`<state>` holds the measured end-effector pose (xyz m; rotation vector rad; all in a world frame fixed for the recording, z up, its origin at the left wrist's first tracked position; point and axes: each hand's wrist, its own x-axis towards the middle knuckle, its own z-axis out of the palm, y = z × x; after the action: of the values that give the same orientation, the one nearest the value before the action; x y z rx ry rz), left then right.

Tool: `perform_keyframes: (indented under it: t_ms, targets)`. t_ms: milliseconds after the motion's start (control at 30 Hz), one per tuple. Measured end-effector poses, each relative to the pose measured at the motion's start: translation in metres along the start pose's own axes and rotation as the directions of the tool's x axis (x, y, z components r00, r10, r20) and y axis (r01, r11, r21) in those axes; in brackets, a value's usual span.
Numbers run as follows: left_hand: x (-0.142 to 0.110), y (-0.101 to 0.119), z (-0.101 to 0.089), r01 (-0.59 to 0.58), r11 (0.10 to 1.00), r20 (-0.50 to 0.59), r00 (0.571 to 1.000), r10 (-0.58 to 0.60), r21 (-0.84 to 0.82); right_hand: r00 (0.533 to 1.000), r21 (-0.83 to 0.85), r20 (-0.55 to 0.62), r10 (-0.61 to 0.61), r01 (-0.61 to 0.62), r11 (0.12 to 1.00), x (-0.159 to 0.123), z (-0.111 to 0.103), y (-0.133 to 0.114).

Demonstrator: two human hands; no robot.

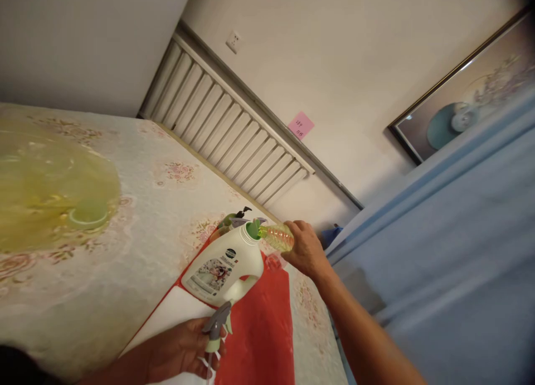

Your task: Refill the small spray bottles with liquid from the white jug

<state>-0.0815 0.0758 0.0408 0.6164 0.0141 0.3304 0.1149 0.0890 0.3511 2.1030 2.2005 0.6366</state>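
A white laundry detergent jug (pixel 223 262) with a printed label and a side handle stands on a red and white surface, its green-lined mouth open. At that mouth, a small clear plastic bottle (pixel 278 237) holding yellow-green liquid is tipped over on its side, its neck at the opening. My right hand (pixel 307 248) is closed around the bottle's base end. Lower down, my left hand (pixel 192 346) grips a grey and pale green trigger sprayer head (pixel 215 326), whose clear tube hangs down. The lower fingers are partly hidden behind it.
A large translucent basin (pixel 50 184) with yellowish liquid and a green cup (pixel 88 213) is on the flowered tablecloth (pixel 142 251) at left. Behind the jug is a black pump-top bottle (pixel 242 212). A radiator (pixel 225 123) and a blue curtain (pixel 451 273) border the table.
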Motion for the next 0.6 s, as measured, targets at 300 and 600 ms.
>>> perform_keyframes:
  t_ms: [300, 600]
  targets:
    - [-0.0003, -0.0003, -0.0015, -0.010, 1.000, 0.023, 1.000, 0.010, -0.003, 1.000, -0.066, -0.008, -0.027, 0.026, 0.997, 0.0025, -0.0006, 0.0011]
    - [-0.0005, -0.0006, -0.0014, -0.004, 1.000, 0.028, 1.000, 0.004, -0.004, 0.999, -0.120, -0.008, -0.053, 0.052, 0.991, 0.0058, -0.0046, 0.0007]
